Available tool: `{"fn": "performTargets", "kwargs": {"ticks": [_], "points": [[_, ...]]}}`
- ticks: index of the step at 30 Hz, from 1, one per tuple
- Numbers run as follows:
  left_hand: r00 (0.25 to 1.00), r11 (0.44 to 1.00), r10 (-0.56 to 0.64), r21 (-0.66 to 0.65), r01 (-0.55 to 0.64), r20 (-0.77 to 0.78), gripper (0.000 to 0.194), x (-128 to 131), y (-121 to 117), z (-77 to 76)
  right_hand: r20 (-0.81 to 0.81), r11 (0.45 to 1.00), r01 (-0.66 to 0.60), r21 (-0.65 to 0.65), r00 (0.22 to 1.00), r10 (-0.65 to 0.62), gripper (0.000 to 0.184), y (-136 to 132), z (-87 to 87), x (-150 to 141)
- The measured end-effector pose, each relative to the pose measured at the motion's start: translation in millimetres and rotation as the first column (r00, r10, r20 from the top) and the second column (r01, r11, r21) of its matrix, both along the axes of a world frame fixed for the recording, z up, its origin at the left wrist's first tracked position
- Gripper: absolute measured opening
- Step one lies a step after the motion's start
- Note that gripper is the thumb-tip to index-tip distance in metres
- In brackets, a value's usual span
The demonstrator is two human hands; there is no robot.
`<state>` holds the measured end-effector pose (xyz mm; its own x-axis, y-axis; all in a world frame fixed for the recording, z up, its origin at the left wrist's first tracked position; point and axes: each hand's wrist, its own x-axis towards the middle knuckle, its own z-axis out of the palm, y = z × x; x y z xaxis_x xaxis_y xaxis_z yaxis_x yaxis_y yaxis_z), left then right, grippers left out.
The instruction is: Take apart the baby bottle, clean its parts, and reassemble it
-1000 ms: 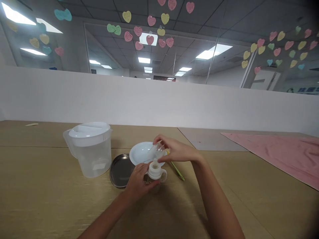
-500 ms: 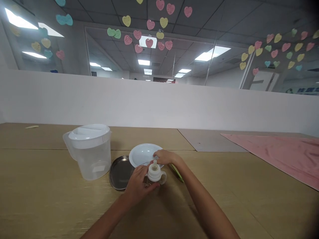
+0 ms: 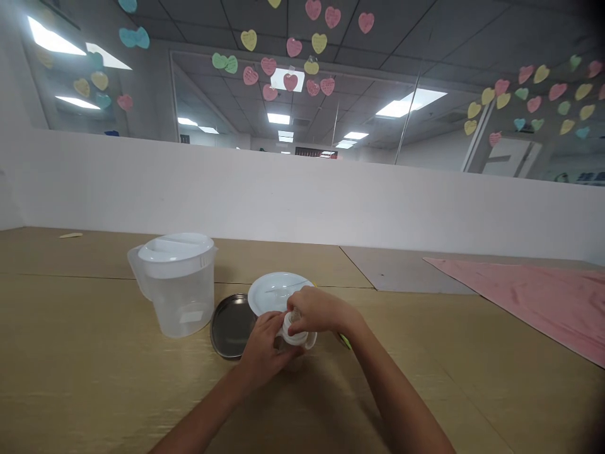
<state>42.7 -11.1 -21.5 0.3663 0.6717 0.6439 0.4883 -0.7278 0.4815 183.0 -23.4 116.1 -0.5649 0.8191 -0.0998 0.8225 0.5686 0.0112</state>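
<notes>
A baby bottle (image 3: 295,337) with a white collar and clear side handles stands in front of me. My left hand (image 3: 267,347) is closed round its left side, thumb at the front. The fingers of my right hand (image 3: 317,310) pinch at the bottle's top, around the nipple, which they mostly cover. Just behind the bottle lies a white bowl (image 3: 259,293) with a thin, light-coloured stick or handle in it. To the left, a round-cornered dark metal tray (image 3: 231,328) touches or nearly touches the bowl. Something green and slim (image 3: 345,341) is partly hidden behind my right wrist.
A lidded clear plastic pitcher (image 3: 183,296) stands left of the tray. A pink cloth (image 3: 534,302) covers the right side of the brown table (image 3: 142,391). A small pale strip (image 3: 70,235) lies at the far left, before a low white wall (image 3: 236,195).
My right hand has moved from the bowl towards me and onto the top of the bottle, closing around the nipple. The left hand keeps its hold. The view has shifted slightly.
</notes>
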Motion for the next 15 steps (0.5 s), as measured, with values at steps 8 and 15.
{"fn": "performTargets", "kwargs": {"ticks": [8,15], "points": [[0.999,0.997,-0.022,-0.077,0.024,0.037,0.066,-1,0,-4.7,-0.063,0.999,-0.019,-0.036,0.998,0.017,0.034,0,1.7,6],[0.996,0.994,-0.055,-0.095,0.061,0.065,0.063,-3,-2,-3.7,-0.140,0.976,-0.198,-0.086,0.973,0.185,0.046,4,1.7,12]]}}
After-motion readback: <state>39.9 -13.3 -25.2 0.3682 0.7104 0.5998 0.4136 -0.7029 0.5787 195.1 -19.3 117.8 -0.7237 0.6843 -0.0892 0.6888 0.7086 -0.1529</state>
